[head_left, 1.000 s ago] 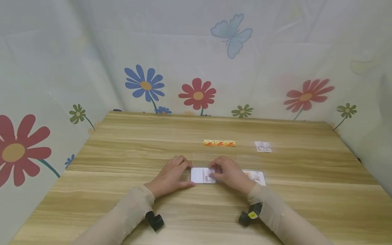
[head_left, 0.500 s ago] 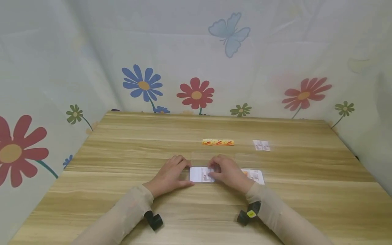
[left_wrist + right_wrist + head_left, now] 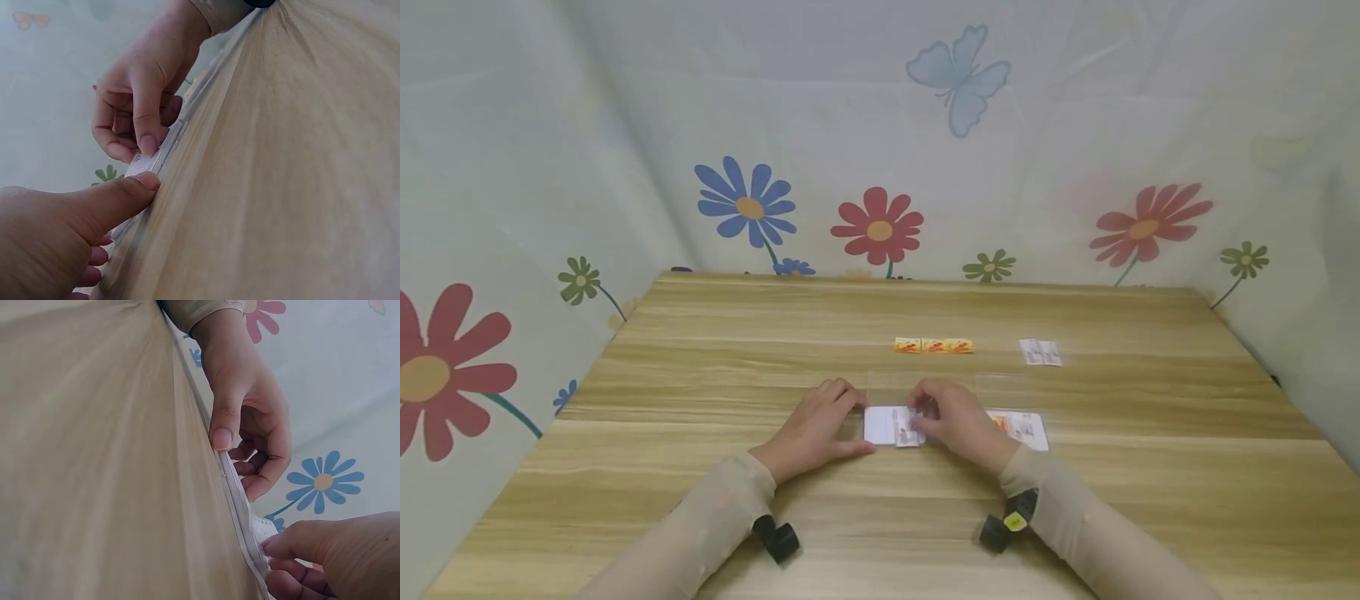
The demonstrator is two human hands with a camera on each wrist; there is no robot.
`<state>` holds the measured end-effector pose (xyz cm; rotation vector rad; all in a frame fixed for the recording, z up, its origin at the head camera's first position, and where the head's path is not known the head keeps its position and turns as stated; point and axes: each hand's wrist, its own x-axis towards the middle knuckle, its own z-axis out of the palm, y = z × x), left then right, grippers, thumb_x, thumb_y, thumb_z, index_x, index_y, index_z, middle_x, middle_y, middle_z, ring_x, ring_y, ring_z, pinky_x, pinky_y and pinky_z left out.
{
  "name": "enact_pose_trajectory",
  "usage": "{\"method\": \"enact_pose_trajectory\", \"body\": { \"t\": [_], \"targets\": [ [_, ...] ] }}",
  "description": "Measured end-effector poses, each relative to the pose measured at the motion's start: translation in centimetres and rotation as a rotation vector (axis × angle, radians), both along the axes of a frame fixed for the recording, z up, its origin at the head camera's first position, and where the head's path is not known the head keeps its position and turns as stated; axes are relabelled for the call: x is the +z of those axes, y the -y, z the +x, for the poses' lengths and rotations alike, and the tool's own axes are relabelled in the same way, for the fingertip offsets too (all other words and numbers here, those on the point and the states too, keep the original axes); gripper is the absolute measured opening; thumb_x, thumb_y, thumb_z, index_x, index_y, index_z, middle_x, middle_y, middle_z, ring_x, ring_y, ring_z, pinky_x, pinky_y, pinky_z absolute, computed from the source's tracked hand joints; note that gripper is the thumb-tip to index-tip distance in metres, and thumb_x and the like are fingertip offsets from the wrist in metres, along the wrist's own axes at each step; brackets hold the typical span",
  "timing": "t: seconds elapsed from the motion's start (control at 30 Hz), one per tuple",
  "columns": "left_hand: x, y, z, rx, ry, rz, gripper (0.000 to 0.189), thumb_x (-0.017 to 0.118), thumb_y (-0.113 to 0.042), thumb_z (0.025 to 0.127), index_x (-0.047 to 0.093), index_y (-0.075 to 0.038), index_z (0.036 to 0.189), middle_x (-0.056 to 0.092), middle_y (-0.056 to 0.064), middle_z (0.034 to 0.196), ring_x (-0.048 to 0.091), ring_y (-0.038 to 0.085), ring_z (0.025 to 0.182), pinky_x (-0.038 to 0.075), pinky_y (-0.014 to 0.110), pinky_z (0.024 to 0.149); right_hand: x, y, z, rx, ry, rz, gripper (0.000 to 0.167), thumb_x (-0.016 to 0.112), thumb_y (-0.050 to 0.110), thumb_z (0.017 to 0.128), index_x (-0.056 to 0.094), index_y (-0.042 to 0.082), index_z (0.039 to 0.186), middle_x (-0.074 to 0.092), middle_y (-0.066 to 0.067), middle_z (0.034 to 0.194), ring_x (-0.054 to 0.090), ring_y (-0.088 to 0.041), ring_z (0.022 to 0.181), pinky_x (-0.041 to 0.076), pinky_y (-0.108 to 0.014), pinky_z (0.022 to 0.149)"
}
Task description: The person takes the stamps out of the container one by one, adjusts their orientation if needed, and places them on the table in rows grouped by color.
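A flat white case (image 3: 878,426) lies on the table in front of me, with what looks like a clear lid (image 3: 895,383) folded out behind it. My left hand (image 3: 816,429) grips its left end, thumb at the near edge and fingers at the far edge. On the case's right part sits a small pale printed slip (image 3: 906,427), its near end at the case's near edge. Thumb and fingertips of my right hand (image 3: 958,425) pinch the slip's right side. The right hand hides the case's right end. In the left wrist view the slip (image 3: 139,164) stands slightly raised.
Right of the right hand lies a second white case (image 3: 1040,432) holding an orange piece and a pale printed slip, partly hidden. Farther back are a row of yellow-and-red printed slips (image 3: 934,346) and two pale ones (image 3: 1041,352). A flower-printed curtain (image 3: 820,108) stands behind the table.
The pale slip has shifted slightly toward me, its near end now at the case's near edge. Both hands hold nearly the same place; the head view has moved a little.
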<state>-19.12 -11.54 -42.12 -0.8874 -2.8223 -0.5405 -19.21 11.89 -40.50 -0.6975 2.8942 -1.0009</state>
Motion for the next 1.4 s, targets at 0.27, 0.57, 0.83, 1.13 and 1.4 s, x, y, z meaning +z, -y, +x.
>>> {"method": "enact_pose_trajectory", "body": {
  "t": [0.27, 0.57, 0.83, 1.13, 1.4],
  "targets": [
    [0.0, 0.0, -0.1, -0.008, -0.010, 0.001, 0.056, 0.079, -0.047, 0.072, 0.063, -0.011, 0.111, 0.058, 0.002, 0.106, 0.054, 0.019, 0.100, 0.045, 0.038, 0.091, -0.1, 0.0, 0.0, -0.002, 0.019, -0.029, 0.011, 0.071, 0.013, 0.084, 0.064, 0.015, 0.091, 0.061, 0.004, 0.081, 0.049, -0.009, 0.072, 0.041, -0.021, 0.064],
    [0.1, -0.1, 0.0, 0.001, 0.014, -0.003, 0.056, 0.079, -0.047, 0.072, 0.062, -0.011, 0.112, 0.058, 0.002, 0.107, 0.053, 0.020, 0.101, 0.045, 0.039, 0.093, -0.1, -0.1, -0.1, 0.009, 0.011, -0.048, 0.007, 0.069, 0.011, 0.086, 0.064, 0.015, 0.090, 0.065, 0.002, 0.086, 0.054, -0.009, 0.076, 0.045, -0.021, 0.069],
    [0.2, 0.0, 0.1, 0.001, 0.020, 0.003, 0.055, 0.080, -0.046, 0.072, 0.063, -0.011, 0.111, 0.058, 0.002, 0.108, 0.054, 0.020, 0.101, 0.045, 0.039, 0.091, 0.8, -0.4, -0.1, -0.010, 0.071, -0.086, 0.007, 0.065, 0.008, 0.087, 0.066, 0.014, 0.091, 0.068, 0.001, 0.090, 0.056, -0.010, 0.079, 0.047, -0.025, 0.072],
    [0.2, 0.0, 0.1, 0.002, 0.021, 0.003, 0.055, 0.080, -0.046, 0.073, 0.062, -0.011, 0.112, 0.058, 0.003, 0.109, 0.054, 0.021, 0.103, 0.045, 0.040, 0.093, 1.8, -1.0, -0.4, -0.025, 0.145, -0.111, 0.006, 0.062, 0.007, 0.090, 0.065, 0.011, 0.093, 0.066, -0.002, 0.089, 0.053, -0.012, 0.076, 0.045, -0.023, 0.068],
    [0.2, 0.0, 0.1, -0.003, 0.025, 0.008, 0.055, 0.079, -0.046, 0.073, 0.062, -0.011, 0.112, 0.058, 0.003, 0.109, 0.053, 0.022, 0.104, 0.044, 0.041, 0.094, 2.3, -1.7, -0.8, -0.033, 0.153, -0.115, 0.005, 0.062, 0.007, 0.090, 0.065, 0.010, 0.093, 0.065, -0.003, 0.089, 0.053, -0.013, 0.077, 0.045, -0.023, 0.068]
  ]
}}
